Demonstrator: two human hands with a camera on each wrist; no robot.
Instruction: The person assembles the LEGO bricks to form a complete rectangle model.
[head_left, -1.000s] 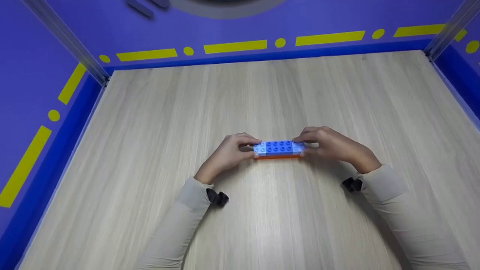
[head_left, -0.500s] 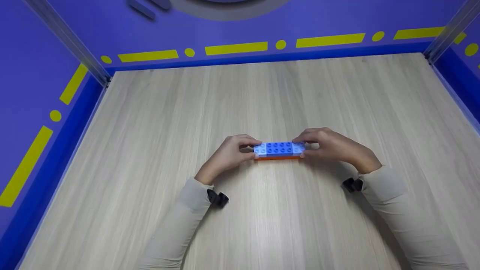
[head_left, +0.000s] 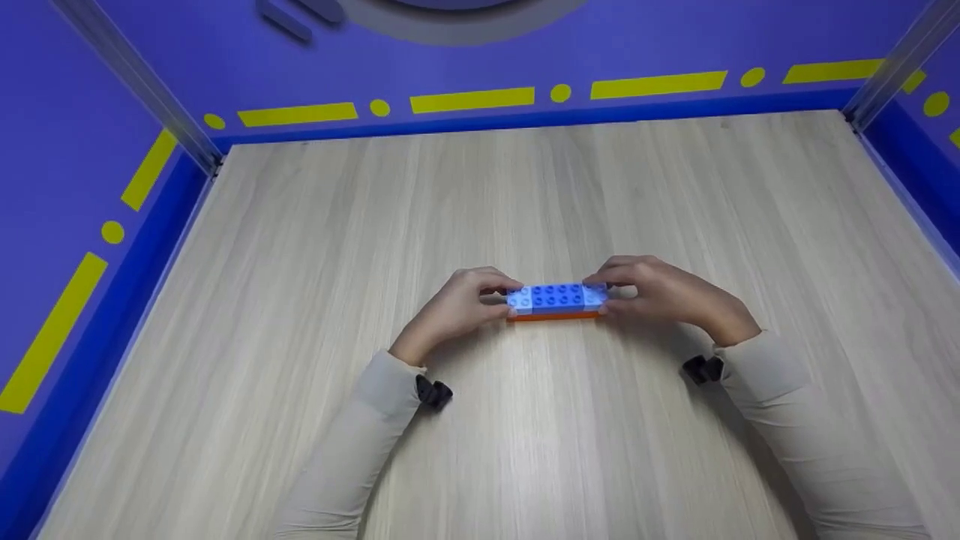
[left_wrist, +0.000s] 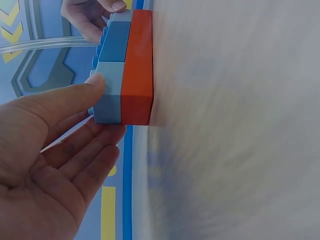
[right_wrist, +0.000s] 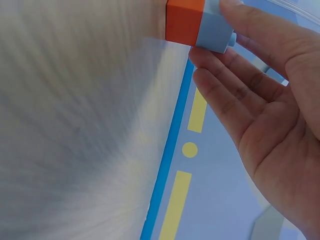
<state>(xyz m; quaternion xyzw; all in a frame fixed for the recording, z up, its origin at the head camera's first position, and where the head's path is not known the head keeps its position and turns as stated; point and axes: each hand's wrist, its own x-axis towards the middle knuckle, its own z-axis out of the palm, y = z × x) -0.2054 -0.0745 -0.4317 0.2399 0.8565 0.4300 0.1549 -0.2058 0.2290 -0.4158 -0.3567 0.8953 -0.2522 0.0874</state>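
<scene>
A two-layer stack of toy building bricks lies at the middle of the table, studs up. Its lower layer is a long orange-red brick [head_left: 555, 316]. On top, a darker blue brick [head_left: 557, 298] sits between a light blue brick [left_wrist: 109, 92] at the left end and another light blue brick [right_wrist: 213, 30] at the right end. With thumb and fingers, my left hand [head_left: 459, 307] pinches the left light blue brick. My right hand [head_left: 661, 292] pinches the right one in the same way, its fingertips covering part of the studs.
The wood-grain table [head_left: 375, 202] extends around the stack. Purple-blue panels [head_left: 480, 67] with yellow dashes and dots stand along its back and sides. Metal posts [head_left: 157, 82] rise at the back corners. Each sleeve carries a small black wrist device [head_left: 433, 392].
The head view has tilted up very slightly. Both hands keep the same hold on the bricks, and the stack stays in place.
</scene>
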